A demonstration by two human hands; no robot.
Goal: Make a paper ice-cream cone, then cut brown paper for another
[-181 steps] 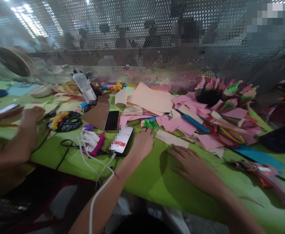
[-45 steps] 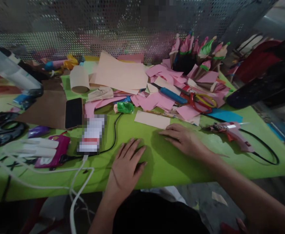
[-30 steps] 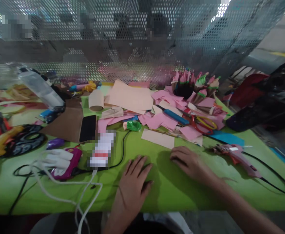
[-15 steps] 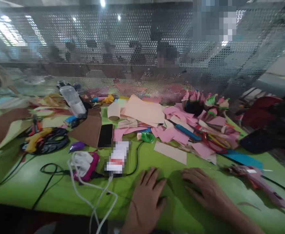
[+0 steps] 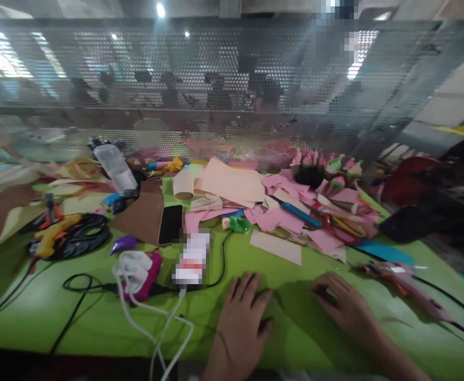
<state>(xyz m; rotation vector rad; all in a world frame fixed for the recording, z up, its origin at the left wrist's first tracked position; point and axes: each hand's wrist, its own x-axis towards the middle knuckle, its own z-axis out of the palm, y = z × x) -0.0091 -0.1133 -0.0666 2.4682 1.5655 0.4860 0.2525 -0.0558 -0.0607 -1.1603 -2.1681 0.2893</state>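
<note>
My left hand (image 5: 243, 323) lies flat on the green table (image 5: 291, 328), palm down with its fingers spread and nothing in it. Beyond its fingertips are a charging phone (image 5: 192, 259) with a lit screen and a black cable. To the right, my right hand (image 5: 345, 304) rests on its side near the tabletop, fingers loosely bent with a gap to the thumb; I see nothing between them. A pink glue gun (image 5: 410, 286) lies right of that hand. A pale paper strip (image 5: 275, 247) is beyond both hands.
Pink paper pieces (image 5: 291, 217), a blue cutter (image 5: 301, 214) and red-yellow scissors (image 5: 343, 227) lie at the back. A pink power strip (image 5: 140, 280) with white plugs, a dark phone (image 5: 171, 225), a bottle (image 5: 116, 169) and a yellow glue gun (image 5: 57, 230) stand leftward. Another person's arm (image 5: 1, 211) reaches in.
My right hand has shifted slightly right and curled its fingers, from lying flatter on the table. My left hand stays nearly still. The view has turned a little.
</note>
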